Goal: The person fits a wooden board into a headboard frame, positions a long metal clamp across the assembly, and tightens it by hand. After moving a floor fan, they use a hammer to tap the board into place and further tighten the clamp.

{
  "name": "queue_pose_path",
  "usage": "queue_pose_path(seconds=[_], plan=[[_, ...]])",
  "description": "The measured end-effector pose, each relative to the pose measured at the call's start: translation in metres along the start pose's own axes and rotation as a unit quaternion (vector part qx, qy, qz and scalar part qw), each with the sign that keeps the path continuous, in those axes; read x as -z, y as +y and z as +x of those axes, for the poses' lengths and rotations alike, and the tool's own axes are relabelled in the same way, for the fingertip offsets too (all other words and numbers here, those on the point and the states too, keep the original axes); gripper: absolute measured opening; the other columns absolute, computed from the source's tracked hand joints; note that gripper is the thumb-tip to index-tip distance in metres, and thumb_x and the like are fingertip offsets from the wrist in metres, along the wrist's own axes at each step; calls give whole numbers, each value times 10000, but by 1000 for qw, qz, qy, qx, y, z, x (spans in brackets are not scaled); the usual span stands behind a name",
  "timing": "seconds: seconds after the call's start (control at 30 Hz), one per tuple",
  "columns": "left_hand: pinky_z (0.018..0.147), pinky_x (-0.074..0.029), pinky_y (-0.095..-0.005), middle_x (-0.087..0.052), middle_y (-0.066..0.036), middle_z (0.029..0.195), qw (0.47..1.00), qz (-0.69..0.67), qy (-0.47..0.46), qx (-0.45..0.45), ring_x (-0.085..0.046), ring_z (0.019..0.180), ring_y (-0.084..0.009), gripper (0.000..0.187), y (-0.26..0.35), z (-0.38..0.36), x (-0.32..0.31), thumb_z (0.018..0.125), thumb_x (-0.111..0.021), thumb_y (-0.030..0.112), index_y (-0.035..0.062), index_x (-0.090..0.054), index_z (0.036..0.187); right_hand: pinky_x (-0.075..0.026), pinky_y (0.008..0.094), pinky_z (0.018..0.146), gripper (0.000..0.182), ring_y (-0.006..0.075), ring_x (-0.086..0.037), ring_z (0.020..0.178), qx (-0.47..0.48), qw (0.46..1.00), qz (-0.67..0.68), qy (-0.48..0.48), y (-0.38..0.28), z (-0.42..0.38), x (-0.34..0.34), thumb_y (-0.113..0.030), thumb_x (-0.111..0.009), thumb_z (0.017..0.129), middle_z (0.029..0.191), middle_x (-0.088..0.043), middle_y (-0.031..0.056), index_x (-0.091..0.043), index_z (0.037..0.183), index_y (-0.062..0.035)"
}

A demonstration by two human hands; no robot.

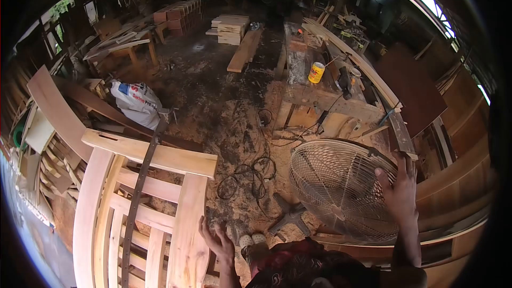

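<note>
At the lower left lies a pale slatted wooden frame [189, 224] with a long dark metal bar clamp [140, 181] across it. My left hand [217, 241] is beside the frame's right-hand board, fingers apart and holding nothing. On the right, a large round fan [341, 192] stands with its wire cage tilted. My right hand [399, 189] is at the right edge of the cage, thumb and fingers spread apart; whether its fingertips touch the cage or the board end behind it cannot be made out.
A workbench [320, 95] holds a yellow can [316, 72] and a power tool [344, 81]. Cables [256, 173] coil on the sawdust-strewn floor. A white sack [134, 101] stands behind the frame. Stacked boards [232, 29] lie farther back, and large panels [408, 88] lean at right.
</note>
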State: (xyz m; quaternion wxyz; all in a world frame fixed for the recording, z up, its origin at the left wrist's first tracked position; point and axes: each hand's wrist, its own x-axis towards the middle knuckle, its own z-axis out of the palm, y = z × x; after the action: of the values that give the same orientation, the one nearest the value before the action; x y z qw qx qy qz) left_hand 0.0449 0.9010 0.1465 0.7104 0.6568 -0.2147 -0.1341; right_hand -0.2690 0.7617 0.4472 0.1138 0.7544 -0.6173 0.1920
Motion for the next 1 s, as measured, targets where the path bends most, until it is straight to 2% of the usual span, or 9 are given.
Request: queue_pose_path(seconds=[0.03, 0.23, 0.37, 0.43, 0.5, 0.73, 0.83, 0.93, 1.0], plan=[[1118, -349, -495, -438, -265, 1439, 984, 117, -101, -87, -426, 1350, -420, 452, -5, 12, -23, 1030, -531, 235, -54, -471, 1373, -370, 539, 1036, 516, 454, -495, 1186, -19, 1000, -14, 10, 13, -10, 3, -363, -623, 959, 1238, -540, 260, -511, 1285, 20], [1203, -218, -446, -308, -259, 1565, 913, -34, -388, -119, -279, 1465, -412, 569, 39, 34, -212, 1044, -477, 328, -4, -372, 1493, -369, 508, 1025, 527, 436, -494, 1187, -181, 972, -25, 147, 86, -77, -8, -429, -464, 1035, 1249, -553, 249, -529, 1291, 28], [1111, -327, -454, -498, -249, 1392, 927, -87, -354, -86, -445, 1315, -380, 510, 25, 26, -299, 1063, -398, 343, -49, -501, 1371, -383, 486, 1014, 553, 419, -523, 1145, -289, 938, -10, 192, 124, -128, -37, -432, -347, 1071, 1198, -574, 235, -564, 1260, 41], [1060, -361, -456, -558, -242, 1296, 925, -153, -343, -56, -494, 1231, -367, 512, 13, 25, -342, 1065, -376, 351, -64, -550, 1309, -468, 380, 915, 592, 257, -615, 991, -333, 855, 286, 275, 130, -136, -64, -446, -320, 1083, 1067, -664, 162, -628, 1196, 47], [1010, -384, -458, -599, -233, 1203, 918, -226, -327, 17, -522, 1150, -356, 523, -3, 18, -368, 1065, -364, 359, -76, -588, 1250, -487, 360, 893, 590, 218, -627, 967, -311, 860, 281, 292, 134, -141, -70, -433, -314, 1087, 1075, -686, 148, -637, 1202, 47], [1025, -355, -470, -585, -256, 1173, 917, -176, -355, -48, -500, 1155, -380, 588, 21, 1, -476, 1039, -377, 426, -91, -574, 1238, -492, 348, 787, 596, 191, -611, 823, -374, 840, 225, 322, 224, -75, -89, -441, -372, 1072, 923, -714, 144, -696, 1101, 58], [1027, -352, -489, -525, -282, 1259, 871, -146, -465, -60, -485, 1160, -404, 647, -2, 8, -550, 1038, -356, 510, -61, -534, 1283, -478, 371, 730, 614, 199, -568, 745, -321, 858, 196, 351, 275, -37, -106, -459, -403, 1058, 859, -704, 162, -705, 1069, 75], [1071, -338, -491, -457, -301, 1325, 832, -126, -539, -17, -467, 1221, -426, 751, 1, 3, -594, 1016, -330, 628, -40, -490, 1321, -482, 394, 734, 635, 218, -570, 751, -385, 851, 149, 324, 329, -6, -115, -479, -429, 1043, 815, -689, 194, -699, 1044, 96], [1095, -329, -486, -437, -306, 1345, 828, -86, -552, -46, -451, 1260, -434, 794, 5, -2, -616, 1004, -325, 657, -47, -455, 1348, -486, 410, 800, 632, 267, -630, 862, -375, 859, 133, 322, 362, 18, -119, -489, -451, 1032, 907, -703, 263, -684, 1117, 93]])
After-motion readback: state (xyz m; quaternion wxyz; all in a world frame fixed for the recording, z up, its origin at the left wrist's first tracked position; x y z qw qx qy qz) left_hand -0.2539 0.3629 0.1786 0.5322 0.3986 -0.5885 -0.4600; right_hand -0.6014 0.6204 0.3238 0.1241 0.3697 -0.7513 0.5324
